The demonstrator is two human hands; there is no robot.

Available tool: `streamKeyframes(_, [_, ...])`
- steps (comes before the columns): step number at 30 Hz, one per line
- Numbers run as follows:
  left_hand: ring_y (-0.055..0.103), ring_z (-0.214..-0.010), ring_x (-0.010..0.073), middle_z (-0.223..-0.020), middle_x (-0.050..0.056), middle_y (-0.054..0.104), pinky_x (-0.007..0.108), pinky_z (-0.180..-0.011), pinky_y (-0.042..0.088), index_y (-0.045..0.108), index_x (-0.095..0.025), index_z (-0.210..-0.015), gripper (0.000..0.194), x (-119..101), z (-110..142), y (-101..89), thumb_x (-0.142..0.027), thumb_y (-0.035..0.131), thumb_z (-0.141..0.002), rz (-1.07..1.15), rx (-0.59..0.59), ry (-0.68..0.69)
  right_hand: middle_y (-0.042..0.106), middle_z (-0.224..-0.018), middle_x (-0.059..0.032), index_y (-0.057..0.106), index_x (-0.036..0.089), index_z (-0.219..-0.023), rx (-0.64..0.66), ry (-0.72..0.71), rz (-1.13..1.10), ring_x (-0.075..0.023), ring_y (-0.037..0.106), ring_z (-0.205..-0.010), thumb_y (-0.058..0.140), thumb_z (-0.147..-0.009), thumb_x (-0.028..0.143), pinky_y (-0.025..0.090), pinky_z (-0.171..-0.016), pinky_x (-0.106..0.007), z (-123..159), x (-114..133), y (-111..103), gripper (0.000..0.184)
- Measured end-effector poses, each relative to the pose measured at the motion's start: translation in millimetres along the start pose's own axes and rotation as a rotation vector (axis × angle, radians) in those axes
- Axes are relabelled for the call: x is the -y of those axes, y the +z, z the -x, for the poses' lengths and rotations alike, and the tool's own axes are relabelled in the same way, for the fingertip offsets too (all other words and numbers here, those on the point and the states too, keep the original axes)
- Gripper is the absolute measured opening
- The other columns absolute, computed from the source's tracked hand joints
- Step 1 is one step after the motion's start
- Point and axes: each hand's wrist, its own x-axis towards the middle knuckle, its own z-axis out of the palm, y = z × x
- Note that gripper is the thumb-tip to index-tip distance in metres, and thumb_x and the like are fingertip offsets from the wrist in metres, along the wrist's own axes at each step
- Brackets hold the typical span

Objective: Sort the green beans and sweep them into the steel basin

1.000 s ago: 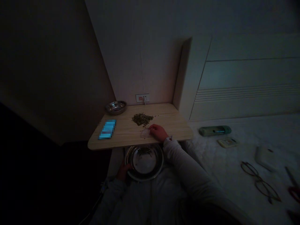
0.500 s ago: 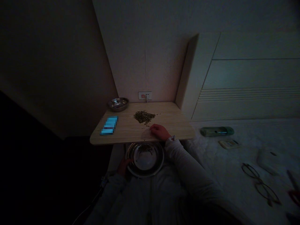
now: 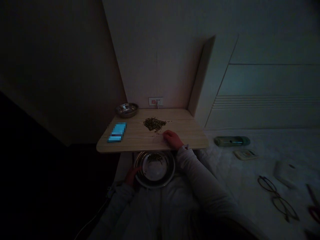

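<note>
A pile of small dark seeds or beans (image 3: 153,124) lies on the wooden board (image 3: 187,125), with a few loose ones around it. Close to the board's front edge, my right hand (image 3: 173,139) is closed on a thin, see-through sheet (image 3: 157,138) that rests on or just above the wood. What the sheet is made of cannot be made out. Below that edge a wide metal basin (image 3: 155,170) sits at my lap, holding some of the same dark grains. My left hand (image 3: 131,174) grips its left rim, thumb inside and fingers hidden beneath.
A smaller metal bowl (image 3: 127,110) stands at the board's back left corner, behind a lit phone (image 3: 117,132). A wall socket (image 3: 155,101) with a plug is behind the board. On the bed lie a green bottle (image 3: 232,141), glasses (image 3: 278,197) and scissors (image 3: 314,203).
My right hand and the sheet have shifted very slightly away from me and to the right. More dark grains show in the basin. The left hand stays on the rim.
</note>
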Motion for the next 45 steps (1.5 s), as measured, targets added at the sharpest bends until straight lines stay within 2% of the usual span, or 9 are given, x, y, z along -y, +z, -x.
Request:
streamKeyframes(6, [0.062, -0.063, 0.0231, -0.058, 0.003, 0.065, 0.034, -0.063, 0.046, 0.062, -0.018, -0.064, 0.017, 4, -2, 0.2, -0.02, 0.062, -0.047, 0.036, 0.008, 0.005, 0.057, -0.061, 0.0035, 0.052, 0.018, -0.09, -0.167, -0.012, 0.054, -0.0102, 0.049, -0.056, 0.041, -0.072, 0.03, 0.037, -0.06, -0.023, -2, 4, 1, 0.024])
streamKeyframes(12, [0.062, -0.068, 0.0231, -0.064, 0.003, 0.067, 0.034, -0.067, 0.046, 0.06, -0.018, -0.062, 0.018, 1, 1, 1.5, -0.02, 0.063, -0.044, 0.018, 0.006, 0.028, 0.056, -0.058, 0.0026, 0.045, 0.019, -0.07, -0.208, -0.036, 0.024, -0.0106, 0.052, -0.058, 0.044, -0.071, 0.034, 0.038, -0.061, -0.023, -3, 3, 2, 0.016])
streamKeyframes(16, [0.061, -0.079, 0.0272, -0.065, 0.005, 0.068, 0.036, -0.073, 0.044, 0.063, -0.017, -0.064, 0.02, 1, -4, -1.3, -0.021, 0.064, -0.044, 0.003, 0.039, 0.001, 0.056, -0.057, 0.0037, 0.046, 0.019, -0.074, -0.238, -0.035, -0.019, -0.0109, 0.052, -0.056, 0.044, -0.071, 0.036, 0.038, -0.06, -0.023, -3, 2, 2, 0.017])
streamKeyframes(22, [0.061, -0.081, 0.0266, -0.062, 0.003, 0.067, 0.036, -0.075, 0.044, 0.061, -0.018, -0.055, 0.011, 4, -10, -5.8, -0.02, 0.064, -0.045, -0.029, 0.046, -0.029, 0.06, -0.064, 0.0026, 0.048, 0.02, -0.087, -0.21, -0.015, -0.073, -0.0114, 0.05, -0.057, 0.042, -0.07, 0.034, 0.037, -0.059, -0.024, -2, 3, 1, 0.023])
streamKeyframes(29, [0.062, -0.077, 0.0257, -0.064, 0.003, 0.068, 0.035, -0.074, 0.045, 0.062, -0.018, -0.061, 0.015, -2, 4, 4.0, -0.019, 0.062, -0.046, 0.017, 0.019, -0.003, 0.06, -0.075, -0.0015, 0.053, 0.018, -0.07, -0.243, -0.026, -0.036, -0.0139, 0.05, -0.079, 0.034, -0.067, 0.022, 0.036, -0.076, -0.026, 0, 6, -4, 0.019])
streamKeyframes(35, [0.062, -0.077, 0.0257, -0.063, 0.004, 0.067, 0.035, -0.075, 0.044, 0.063, -0.018, -0.06, 0.014, -8, 7, 4.1, -0.018, 0.063, -0.046, -0.016, 0.043, -0.008, 0.058, -0.073, -0.001, 0.052, 0.018, -0.085, -0.242, -0.04, 0.028, -0.0139, 0.051, -0.075, 0.033, -0.071, 0.021, 0.038, -0.074, -0.027, -7, 4, 1, 0.023])
streamKeyframes(39, [0.061, -0.079, 0.0272, -0.062, 0.007, 0.065, 0.036, -0.076, 0.043, 0.06, -0.019, -0.05, 0.008, -10, 6, 0.0, -0.013, 0.062, -0.046, -0.088, 0.061, 0.014, 0.057, -0.071, -0.0002, 0.053, 0.019, -0.094, -0.239, -0.021, 0.123, -0.014, 0.051, -0.07, 0.036, -0.073, 0.022, 0.039, -0.07, -0.027, -18, 3, 10, 0.026])
streamKeyframes(42, [0.06, -0.08, 0.0286, -0.061, 0.007, 0.065, 0.038, -0.076, 0.043, 0.058, -0.02, -0.047, 0.007, -6, 1, -2.3, -0.014, 0.06, -0.046, -0.097, 0.039, 0.053, 0.056, -0.069, -0.0001, 0.054, 0.02, -0.097, -0.237, -0.014, 0.18, -0.0134, 0.05, -0.066, 0.037, -0.074, 0.023, 0.04, -0.067, -0.026, -23, 4, 14, 0.028])
streamKeyframes(45, [0.06, -0.078, 0.0281, -0.064, 0.006, 0.066, 0.038, -0.073, 0.044, 0.062, -0.019, -0.054, 0.008, 3, -9, -5.3, -0.018, 0.061, -0.046, -0.102, -0.01, 0.073, 0.056, -0.069, -0.0007, 0.055, 0.019, -0.098, -0.238, -0.015, 0.214, -0.0132, 0.05, -0.065, 0.037, -0.075, 0.023, 0.039, -0.066, -0.026, -24, 5, 14, 0.03])
